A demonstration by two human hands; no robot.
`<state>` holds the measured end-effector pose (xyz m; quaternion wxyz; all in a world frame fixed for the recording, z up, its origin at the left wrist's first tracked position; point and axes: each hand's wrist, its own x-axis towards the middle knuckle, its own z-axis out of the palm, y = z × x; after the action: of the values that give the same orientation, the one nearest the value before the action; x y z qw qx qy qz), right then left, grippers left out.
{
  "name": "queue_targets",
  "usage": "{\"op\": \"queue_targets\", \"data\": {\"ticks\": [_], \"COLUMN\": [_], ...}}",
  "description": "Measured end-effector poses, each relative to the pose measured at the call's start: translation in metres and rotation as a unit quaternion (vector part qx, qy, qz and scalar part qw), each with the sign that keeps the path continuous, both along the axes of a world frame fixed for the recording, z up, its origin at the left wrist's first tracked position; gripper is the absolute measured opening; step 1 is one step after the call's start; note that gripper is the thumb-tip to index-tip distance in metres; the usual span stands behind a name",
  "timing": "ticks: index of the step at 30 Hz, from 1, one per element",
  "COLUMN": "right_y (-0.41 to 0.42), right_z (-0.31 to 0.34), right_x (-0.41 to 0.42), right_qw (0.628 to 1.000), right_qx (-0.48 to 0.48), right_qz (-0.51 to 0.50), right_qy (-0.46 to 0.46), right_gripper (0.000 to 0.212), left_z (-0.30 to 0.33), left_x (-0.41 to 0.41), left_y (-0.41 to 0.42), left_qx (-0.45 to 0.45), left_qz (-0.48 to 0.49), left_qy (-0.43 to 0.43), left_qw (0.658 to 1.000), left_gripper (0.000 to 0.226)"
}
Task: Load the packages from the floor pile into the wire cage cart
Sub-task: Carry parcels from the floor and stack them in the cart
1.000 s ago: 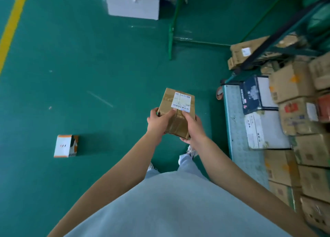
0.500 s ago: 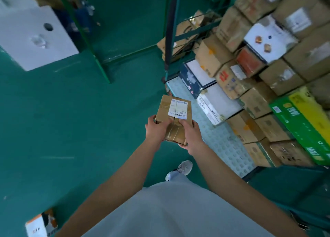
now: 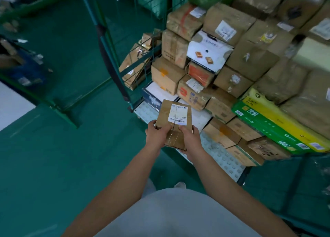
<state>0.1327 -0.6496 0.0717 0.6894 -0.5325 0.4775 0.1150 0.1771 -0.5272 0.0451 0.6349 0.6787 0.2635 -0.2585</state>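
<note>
A small brown cardboard package [image 3: 175, 115] with a white barcode label is held in front of me at chest height. My left hand [image 3: 157, 133] grips its left near end and my right hand [image 3: 190, 138] grips its right near end, thumbs on top. It hangs just over the front left corner of the wire cage cart's studded grey floor [image 3: 226, 162]. The cart's green frame post [image 3: 107, 46] rises to the left. Several stacked boxes [image 3: 232, 67] fill the cart behind the package.
A long green and yellow carton [image 3: 278, 128] lies at the stack's right front. More cartons lean behind the cart's wire side [image 3: 137, 62]. Green floor [image 3: 53, 156] spreads to the left, with another green frame [image 3: 59, 110] and blurred items at far left.
My view has swung right and up from the open floor to the loaded cart. Both hands keep the same grip on the package, which now hovers at the cart's front edge.
</note>
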Motion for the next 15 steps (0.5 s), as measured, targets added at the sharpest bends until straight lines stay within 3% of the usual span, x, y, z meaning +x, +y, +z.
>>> {"op": "queue_targets", "data": {"ticks": [11,15], "right_y": [-0.01,-0.014], "right_z": [0.009,0.024], "right_x": [0.113,0.15], "right_qw": [0.985,0.971], "right_qx": [-0.053,-0.085], "right_qz": [-0.161,-0.221], "right_qy": [0.007,-0.009], "right_gripper": [0.045,0.057], "left_z": [0.004,0.018], "left_x": [0.149,0.195], "left_y": [-0.037,-0.051], "left_qx": [-0.038,-0.04], "left_qz": [-0.167,-0.225], "left_qy": [-0.021,-0.027], "left_qw": [0.985,0.973], "left_gripper": [0.071,0.082]}}
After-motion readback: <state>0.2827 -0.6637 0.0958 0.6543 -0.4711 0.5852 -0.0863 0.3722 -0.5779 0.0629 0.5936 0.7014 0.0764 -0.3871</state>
